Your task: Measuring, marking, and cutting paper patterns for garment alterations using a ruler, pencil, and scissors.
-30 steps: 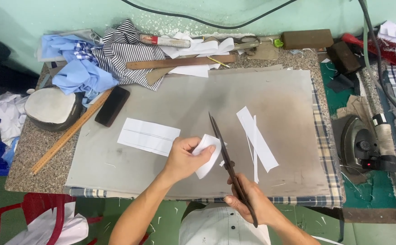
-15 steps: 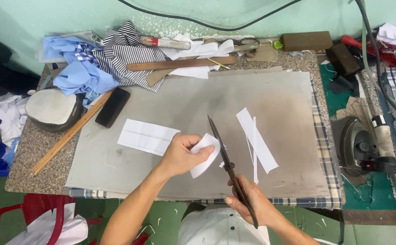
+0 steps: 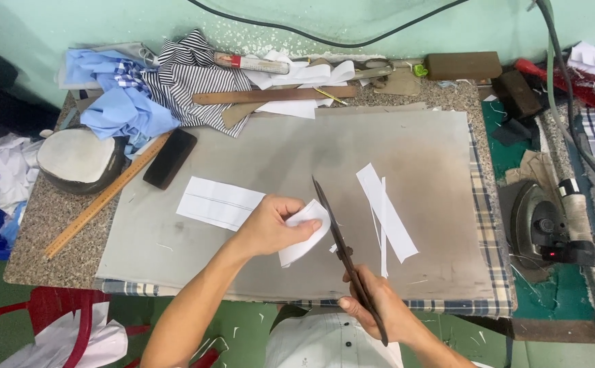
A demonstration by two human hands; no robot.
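Presently, item one: your left hand (image 3: 266,225) pinches a small white fabric piece (image 3: 304,232), folded over, above the grey surface (image 3: 297,157). Item two: your right hand (image 3: 379,310), clenched on the handles, holds long dark scissors (image 3: 345,255), blades shut along the piece's right edge. Item three: a white rectangular piece (image 3: 219,202) lies flat just left of your left hand. Item four: white strips (image 3: 386,211) lie just right of the blades. Item five: an iron (image 3: 539,221) rests well right of your right hand.
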